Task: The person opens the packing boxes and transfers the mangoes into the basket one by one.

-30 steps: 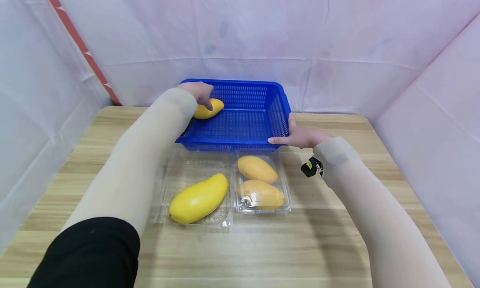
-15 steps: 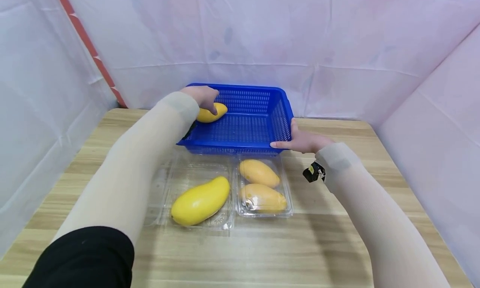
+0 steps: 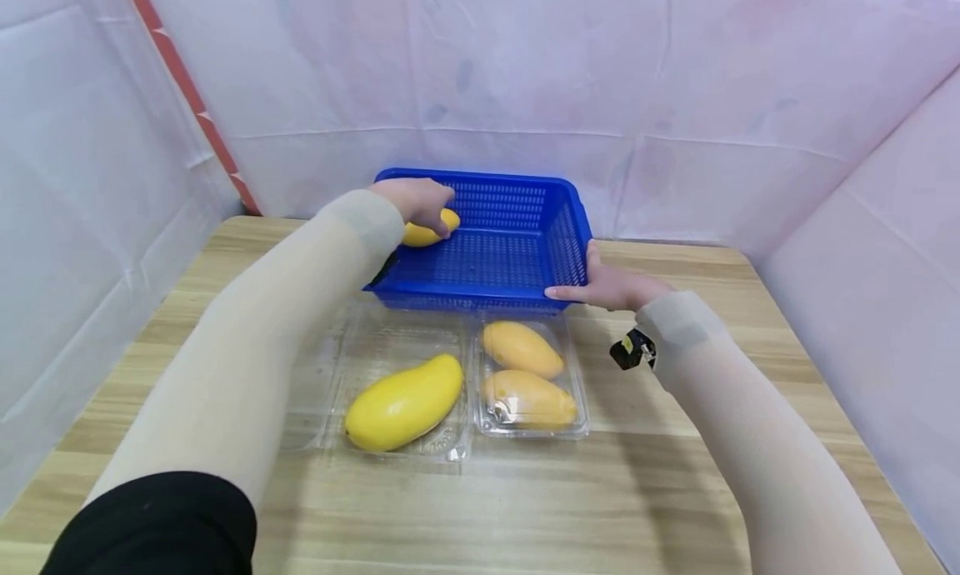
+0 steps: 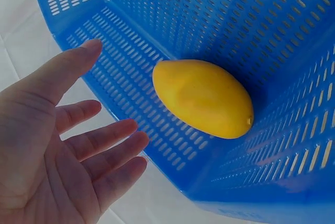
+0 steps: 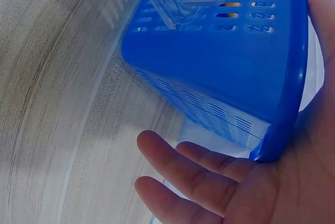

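A yellow mango [image 4: 201, 98] lies on the floor of a blue plastic basket [image 3: 495, 258], at its left end. My left hand [image 3: 420, 202] is over that end and partly covers the mango in the head view. In the left wrist view the left hand's fingers [image 4: 112, 143] are spread and loosely bent, apart from the mango, with nothing in them. My right hand [image 3: 611, 283] rests against the basket's near right corner, thumb along the front rim. Its other fingers [image 5: 183, 166] extend loosely past the corner in the right wrist view.
In front of the basket, an open clear plastic box [image 3: 337, 429] holds a larger yellow mango [image 3: 405, 402]. Beside it, a closed clear box [image 3: 581, 429] contains two paler mangoes [image 3: 522, 349]. White sheeting [image 3: 525, 67] hangs close behind the wooden table [image 3: 525, 508].
My left hand has moved slightly right over the mango in the basket. The right hand stays at the basket's corner. The head view has shifted a little.
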Available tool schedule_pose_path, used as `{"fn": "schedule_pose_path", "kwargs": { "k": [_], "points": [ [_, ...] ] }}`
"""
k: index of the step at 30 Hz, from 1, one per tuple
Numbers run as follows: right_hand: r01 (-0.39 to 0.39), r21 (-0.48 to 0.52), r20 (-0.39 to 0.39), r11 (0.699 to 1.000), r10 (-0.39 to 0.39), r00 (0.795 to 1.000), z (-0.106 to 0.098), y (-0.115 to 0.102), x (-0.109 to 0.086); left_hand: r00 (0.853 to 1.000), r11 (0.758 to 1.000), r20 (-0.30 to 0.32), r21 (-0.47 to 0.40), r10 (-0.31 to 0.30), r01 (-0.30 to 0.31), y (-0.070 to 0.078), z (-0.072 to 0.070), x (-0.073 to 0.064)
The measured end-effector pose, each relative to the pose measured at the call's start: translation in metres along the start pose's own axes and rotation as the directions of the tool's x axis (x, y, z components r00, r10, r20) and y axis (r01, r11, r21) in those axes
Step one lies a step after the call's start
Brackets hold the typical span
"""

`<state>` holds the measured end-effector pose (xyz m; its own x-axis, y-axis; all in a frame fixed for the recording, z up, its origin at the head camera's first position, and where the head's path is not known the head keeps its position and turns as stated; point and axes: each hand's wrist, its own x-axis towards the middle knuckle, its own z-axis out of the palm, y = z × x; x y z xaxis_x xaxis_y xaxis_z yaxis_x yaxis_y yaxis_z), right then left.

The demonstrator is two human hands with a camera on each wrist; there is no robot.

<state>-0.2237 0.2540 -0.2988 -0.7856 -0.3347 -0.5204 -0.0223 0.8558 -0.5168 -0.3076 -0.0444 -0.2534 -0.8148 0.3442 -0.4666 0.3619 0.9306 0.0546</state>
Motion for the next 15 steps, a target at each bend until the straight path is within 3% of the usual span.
{"fn": "schedule_pose_path", "kwargs": {
  "k": [8,15],
  "points": [
    [0.016,0.003,-0.005,1.0,-0.016,1.0,-0.002,0.006,-0.001,1.0,0.999,0.0,0.019,0.029,-0.029,0.005,0.005,-0.009],
    [0.036,0.019,-0.005,0.999,-0.036,0.999,-0.001,0.009,0.001,1.0,1.0,-0.014,0.013,0.01,-0.01,0.01,0.012,-0.014]
  ]
}}
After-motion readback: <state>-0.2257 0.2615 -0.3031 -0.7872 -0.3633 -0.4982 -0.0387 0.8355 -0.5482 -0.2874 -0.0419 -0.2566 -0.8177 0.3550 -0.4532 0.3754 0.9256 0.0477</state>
